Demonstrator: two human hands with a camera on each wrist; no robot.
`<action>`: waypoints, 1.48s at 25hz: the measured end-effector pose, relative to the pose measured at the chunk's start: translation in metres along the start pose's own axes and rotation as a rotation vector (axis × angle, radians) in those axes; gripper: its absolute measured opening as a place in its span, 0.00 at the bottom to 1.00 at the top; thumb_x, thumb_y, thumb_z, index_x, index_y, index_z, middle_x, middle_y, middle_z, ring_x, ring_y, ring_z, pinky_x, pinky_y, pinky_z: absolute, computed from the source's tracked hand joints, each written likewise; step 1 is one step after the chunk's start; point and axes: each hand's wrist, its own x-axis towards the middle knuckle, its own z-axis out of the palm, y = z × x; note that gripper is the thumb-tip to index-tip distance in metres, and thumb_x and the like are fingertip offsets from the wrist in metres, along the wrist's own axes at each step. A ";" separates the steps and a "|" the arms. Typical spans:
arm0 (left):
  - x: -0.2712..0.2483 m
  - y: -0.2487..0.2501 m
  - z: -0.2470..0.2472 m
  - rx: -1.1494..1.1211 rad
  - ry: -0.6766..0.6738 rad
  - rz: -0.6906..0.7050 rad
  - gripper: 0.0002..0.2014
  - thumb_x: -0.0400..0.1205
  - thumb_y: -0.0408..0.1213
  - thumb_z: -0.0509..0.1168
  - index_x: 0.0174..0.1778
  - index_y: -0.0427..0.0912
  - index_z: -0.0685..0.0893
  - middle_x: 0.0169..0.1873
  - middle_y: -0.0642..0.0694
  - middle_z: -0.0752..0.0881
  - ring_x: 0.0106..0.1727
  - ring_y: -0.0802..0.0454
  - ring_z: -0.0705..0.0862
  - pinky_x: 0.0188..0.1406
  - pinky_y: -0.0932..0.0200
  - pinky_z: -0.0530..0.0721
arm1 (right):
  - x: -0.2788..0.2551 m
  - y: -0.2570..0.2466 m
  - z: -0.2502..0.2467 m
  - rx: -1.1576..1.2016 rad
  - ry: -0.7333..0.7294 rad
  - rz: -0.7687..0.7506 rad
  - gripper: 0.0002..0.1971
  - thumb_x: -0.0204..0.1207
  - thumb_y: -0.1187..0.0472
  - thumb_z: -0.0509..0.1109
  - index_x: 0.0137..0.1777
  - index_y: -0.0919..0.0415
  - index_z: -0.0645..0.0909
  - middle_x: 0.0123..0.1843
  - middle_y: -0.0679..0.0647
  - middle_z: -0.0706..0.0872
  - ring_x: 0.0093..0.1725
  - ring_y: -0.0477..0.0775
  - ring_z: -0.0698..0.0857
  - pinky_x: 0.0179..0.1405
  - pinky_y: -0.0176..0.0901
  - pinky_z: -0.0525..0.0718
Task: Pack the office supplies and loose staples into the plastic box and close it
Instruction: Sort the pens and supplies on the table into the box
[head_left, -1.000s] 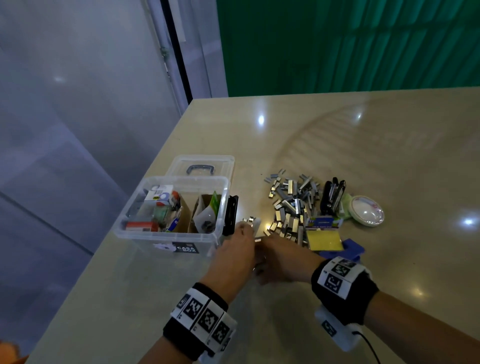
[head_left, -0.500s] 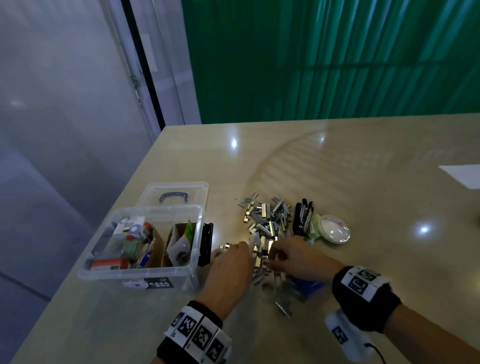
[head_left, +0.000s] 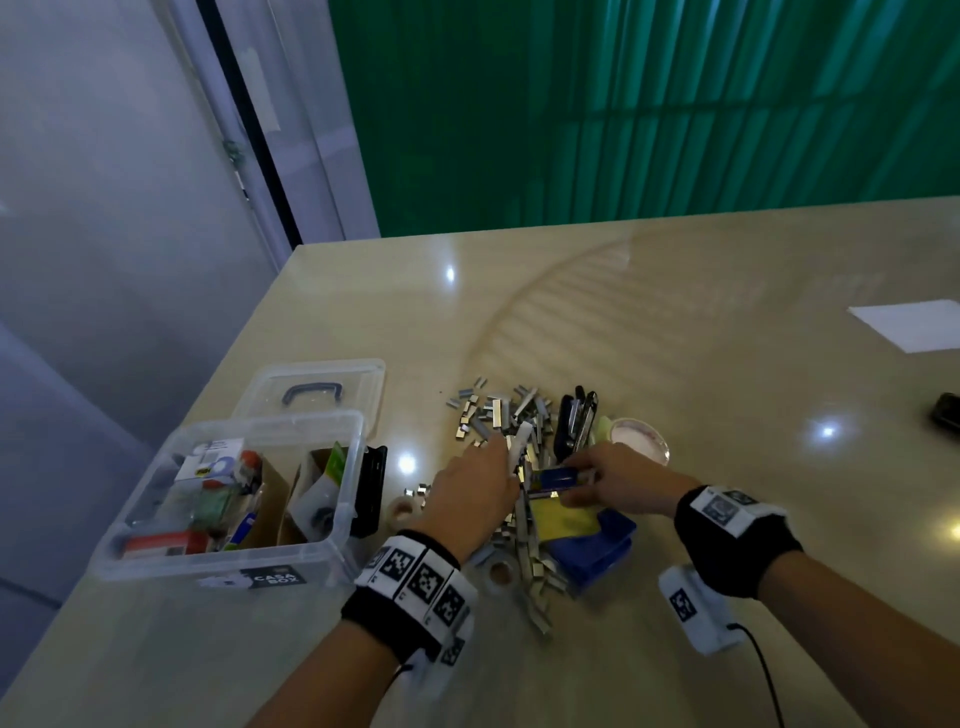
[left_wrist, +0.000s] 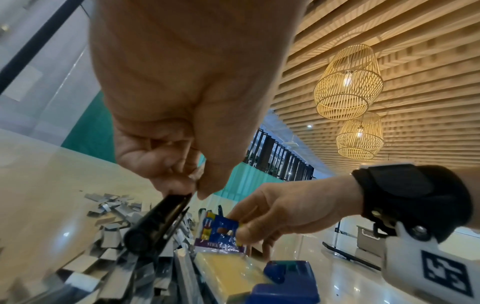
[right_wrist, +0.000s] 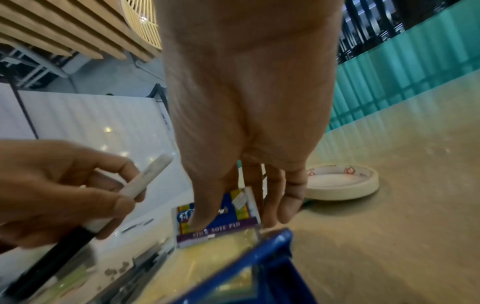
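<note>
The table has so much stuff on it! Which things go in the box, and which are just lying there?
For the job:
box, open, partly filled
lid, behind the box
staples, loose pile
pen, gripped by left hand
sticky notes, pinched by right hand
stapler
tape

Just lying about:
white paper
dark thing at the right edge

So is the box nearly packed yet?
Partly. The box already holds several supplies, and its lid is off behind it. Right now the left hand grips a pen and the right hand pinches a sticky note pack. The staples, stapler and tape still wait on the table.
</note>
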 end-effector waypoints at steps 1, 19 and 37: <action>0.002 0.002 0.001 -0.014 -0.018 -0.007 0.16 0.84 0.44 0.61 0.64 0.42 0.75 0.53 0.39 0.85 0.51 0.38 0.84 0.43 0.49 0.79 | 0.000 0.004 0.005 0.012 0.008 -0.013 0.12 0.78 0.54 0.77 0.61 0.51 0.88 0.50 0.46 0.88 0.47 0.44 0.85 0.45 0.35 0.79; -0.007 0.002 -0.080 -0.402 0.270 0.105 0.17 0.83 0.50 0.68 0.39 0.39 0.89 0.40 0.40 0.79 0.40 0.51 0.79 0.39 0.59 0.75 | -0.015 -0.054 -0.058 0.710 0.271 -0.103 0.09 0.86 0.72 0.63 0.60 0.62 0.79 0.49 0.71 0.86 0.34 0.60 0.86 0.35 0.62 0.92; -0.125 -0.197 -0.124 -0.461 0.533 -0.146 0.11 0.83 0.33 0.67 0.34 0.41 0.86 0.29 0.49 0.86 0.33 0.54 0.85 0.34 0.61 0.85 | 0.069 -0.262 0.003 0.092 0.009 -0.550 0.10 0.68 0.69 0.79 0.47 0.56 0.92 0.43 0.46 0.93 0.46 0.43 0.90 0.53 0.49 0.89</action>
